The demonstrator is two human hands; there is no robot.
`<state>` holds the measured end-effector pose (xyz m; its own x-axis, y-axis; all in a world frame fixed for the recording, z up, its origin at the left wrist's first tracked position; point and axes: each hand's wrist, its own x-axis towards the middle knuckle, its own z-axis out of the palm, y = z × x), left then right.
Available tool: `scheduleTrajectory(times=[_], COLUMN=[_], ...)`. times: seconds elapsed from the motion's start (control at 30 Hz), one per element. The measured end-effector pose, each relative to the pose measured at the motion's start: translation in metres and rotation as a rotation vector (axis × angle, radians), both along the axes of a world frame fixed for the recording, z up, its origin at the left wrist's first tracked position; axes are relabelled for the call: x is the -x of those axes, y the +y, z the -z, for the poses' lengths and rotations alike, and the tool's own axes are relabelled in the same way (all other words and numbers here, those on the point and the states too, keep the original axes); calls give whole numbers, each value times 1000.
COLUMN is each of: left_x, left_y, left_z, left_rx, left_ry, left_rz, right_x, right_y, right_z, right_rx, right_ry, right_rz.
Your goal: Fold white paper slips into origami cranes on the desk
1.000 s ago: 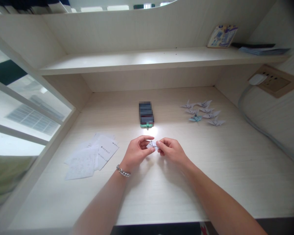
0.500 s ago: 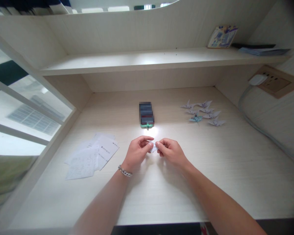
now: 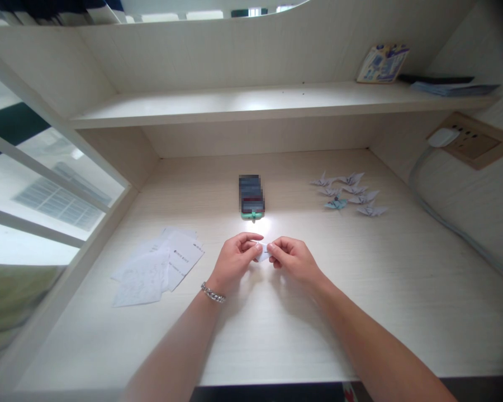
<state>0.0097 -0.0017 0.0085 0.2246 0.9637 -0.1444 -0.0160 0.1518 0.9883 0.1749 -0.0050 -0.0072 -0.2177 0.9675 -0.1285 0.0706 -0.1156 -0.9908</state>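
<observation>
My left hand (image 3: 235,260) and my right hand (image 3: 292,258) meet over the middle of the pale wooden desk (image 3: 402,312). Both pinch a small folded piece of white paper (image 3: 263,252) between thumb and fingertips; most of it is hidden by the fingers. A metal bracelet (image 3: 212,293) sits on my left wrist. Just beyond the hands lies a small dark device with a green end (image 3: 251,196), and a bright spot of light falls on the desk in front of it.
Several folded paper cranes (image 3: 349,193) lie at the back right of the desk. A few loose paper sheets (image 3: 156,267) lie at the left. A shelf (image 3: 235,106) above carries a booklet (image 3: 382,62). A wall socket with a plugged cable (image 3: 442,137) is at the right.
My fingertips have closed in on the folded paper, so less of it shows now. The hands have stayed in about the same place.
</observation>
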Motion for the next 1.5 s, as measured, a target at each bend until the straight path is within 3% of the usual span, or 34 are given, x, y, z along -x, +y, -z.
scheduleTrajectory(times=[0.5, 0.83, 1.03, 1.27, 1.5], left_x=[-1, -1, -1, -1, 0], left_y=[3, 4, 1, -1, 2], left_z=[6, 4, 2, 3, 4], left_rx=[36, 67, -44, -176, -70], left_ry=[60, -48, 101, 235, 92], left_rz=[23, 62, 48, -4, 59], right_x=[1, 1, 1, 1, 0], right_y=[-3, -1, -3, -3, -2], right_z=[-3, -2, -4, -7, -4], right_rx=[-73, -71, -99, -242, -206], right_ry=[-120, -80, -136, -257, -235], right_rz=[-14, -18, -9, -1, -2])
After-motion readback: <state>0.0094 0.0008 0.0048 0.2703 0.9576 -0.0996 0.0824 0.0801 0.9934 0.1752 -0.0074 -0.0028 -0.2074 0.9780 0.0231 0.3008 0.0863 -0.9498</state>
